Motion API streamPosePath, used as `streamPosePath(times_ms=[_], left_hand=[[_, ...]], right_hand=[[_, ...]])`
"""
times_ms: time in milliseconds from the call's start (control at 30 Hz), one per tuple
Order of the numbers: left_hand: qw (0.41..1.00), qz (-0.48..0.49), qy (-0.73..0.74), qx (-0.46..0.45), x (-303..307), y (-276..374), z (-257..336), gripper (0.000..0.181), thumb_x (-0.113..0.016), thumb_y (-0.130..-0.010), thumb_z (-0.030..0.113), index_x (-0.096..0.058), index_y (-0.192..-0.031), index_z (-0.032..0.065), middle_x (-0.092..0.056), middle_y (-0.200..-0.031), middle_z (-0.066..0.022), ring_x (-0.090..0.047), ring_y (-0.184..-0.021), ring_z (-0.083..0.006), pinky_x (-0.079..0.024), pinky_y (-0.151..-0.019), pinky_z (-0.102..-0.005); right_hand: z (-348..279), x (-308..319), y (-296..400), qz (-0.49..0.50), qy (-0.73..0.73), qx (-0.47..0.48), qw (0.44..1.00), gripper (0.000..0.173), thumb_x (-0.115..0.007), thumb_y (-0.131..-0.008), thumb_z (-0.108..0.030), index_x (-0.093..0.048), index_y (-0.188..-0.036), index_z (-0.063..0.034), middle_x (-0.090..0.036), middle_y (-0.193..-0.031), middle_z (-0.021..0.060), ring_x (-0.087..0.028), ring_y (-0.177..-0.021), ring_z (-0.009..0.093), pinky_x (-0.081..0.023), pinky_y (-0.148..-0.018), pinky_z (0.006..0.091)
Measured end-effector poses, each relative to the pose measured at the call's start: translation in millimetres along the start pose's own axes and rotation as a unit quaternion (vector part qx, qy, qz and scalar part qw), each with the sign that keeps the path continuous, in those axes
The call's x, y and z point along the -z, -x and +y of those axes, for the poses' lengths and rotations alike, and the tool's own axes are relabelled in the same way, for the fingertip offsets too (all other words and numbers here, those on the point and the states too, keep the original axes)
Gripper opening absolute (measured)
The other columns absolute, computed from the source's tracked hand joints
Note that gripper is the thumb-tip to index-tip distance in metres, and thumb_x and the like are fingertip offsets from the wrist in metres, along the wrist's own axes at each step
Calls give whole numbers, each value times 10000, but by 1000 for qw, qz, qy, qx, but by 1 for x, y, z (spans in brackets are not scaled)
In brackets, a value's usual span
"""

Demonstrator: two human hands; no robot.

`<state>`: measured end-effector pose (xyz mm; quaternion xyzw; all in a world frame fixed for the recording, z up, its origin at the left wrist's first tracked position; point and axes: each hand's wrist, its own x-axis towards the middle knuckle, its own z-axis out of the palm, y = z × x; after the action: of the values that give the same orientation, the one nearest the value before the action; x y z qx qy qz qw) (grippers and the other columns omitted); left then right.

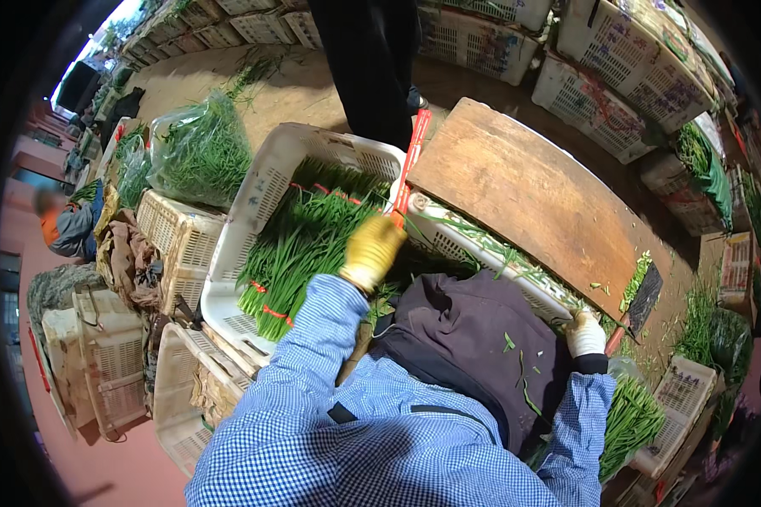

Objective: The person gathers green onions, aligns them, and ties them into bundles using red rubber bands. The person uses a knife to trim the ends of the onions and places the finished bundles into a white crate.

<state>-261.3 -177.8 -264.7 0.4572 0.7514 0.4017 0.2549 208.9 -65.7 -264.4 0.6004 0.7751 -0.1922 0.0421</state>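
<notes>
My left hand (pixel 374 250), in a yellow-coated glove, reaches to the lower end of a bunch of red tie strips (pixel 413 158). Its fingers touch the strips, but blur hides whether they grip. The strips stand over the corner of a white plastic crate (pixel 228 260). Inside lie bundles of chive-like greens (pixel 304 234), several bound with red ties. My right hand (pixel 586 333), in a white glove, has curled fingers at the near corner of a wooden board (pixel 520 196); what it holds is unclear. Just beside it is a dark-bladed cleaver (pixel 645 299) with a reddish handle.
Chopped green ends (pixel 637 279) lie beside the blade. A dark cloth (pixel 469 329) covers my lap. A person's dark-trousered legs (pixel 374 63) stand beyond the crate. Bagged greens (pixel 200 152) are at left, more greens (pixel 631 418) at right. Stacked crates (pixel 634 57) line the back.
</notes>
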Motion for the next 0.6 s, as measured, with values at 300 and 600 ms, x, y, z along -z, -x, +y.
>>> streamPosePath(times_ms=[300,600], left_hand=[[949,-111,-250,155,12,-73,-50,516,-717,-829,290,-618,-1268,39,-654,-1231,-216,-623,-1143,-367,-479,-996,-418],[955,-22,-278,103,2,-73,-80,189,-651,-878,260,-709,-926,86,-715,-886,-168,-677,-871,-365,-517,-800,-472]], right_hand=[[-64,0,2,-60,-155,33,985,338,-728,-861,-178,-697,-1171,-48,-722,-1099,158,-689,-1035,300,-527,-915,358],[-116,-12,-28,-16,-221,117,968,258,-660,-907,-180,-717,-1129,-61,-712,-1091,172,-672,-1044,326,-518,-925,390]])
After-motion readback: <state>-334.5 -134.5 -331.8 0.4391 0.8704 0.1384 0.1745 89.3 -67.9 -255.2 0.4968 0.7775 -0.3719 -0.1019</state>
